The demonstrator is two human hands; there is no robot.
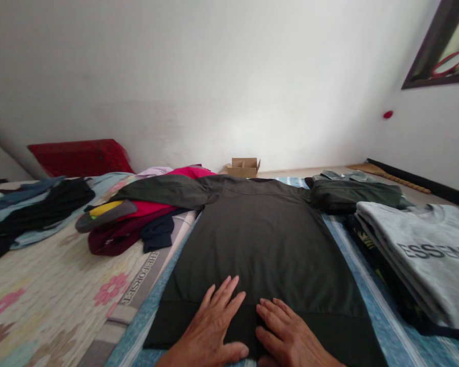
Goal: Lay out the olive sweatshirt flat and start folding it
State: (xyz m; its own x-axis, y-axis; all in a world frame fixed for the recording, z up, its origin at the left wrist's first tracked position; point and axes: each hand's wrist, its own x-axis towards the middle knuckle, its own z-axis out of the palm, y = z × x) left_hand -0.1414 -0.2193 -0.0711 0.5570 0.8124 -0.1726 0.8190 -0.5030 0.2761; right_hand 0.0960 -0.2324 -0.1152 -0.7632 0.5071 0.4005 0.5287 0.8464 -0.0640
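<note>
A dark grey-green long-sleeved top [269, 244] lies spread out in front of me, its wide hem band toward me and its shoulders toward the wall. One sleeve [164, 189] stretches left across a heap of clothes; the right sleeve is hard to tell from the dark clothing beside it. My left hand [214, 326] rests on the hem area, fingers outstretched and thumb apart. Beside it, my right hand [286, 334] lies on the hem with its fingers slightly bent and apart. Neither hand grips anything that I can see.
Under the top is a blue patterned sheet [395, 311]. Folded clothes with a grey lettered shirt [420, 250] on top stand at right, a dark folded pile [359, 193] behind. At left are a maroon garment [114, 237] and black clothing [57, 209]. A cardboard box [244, 167] sits by the wall.
</note>
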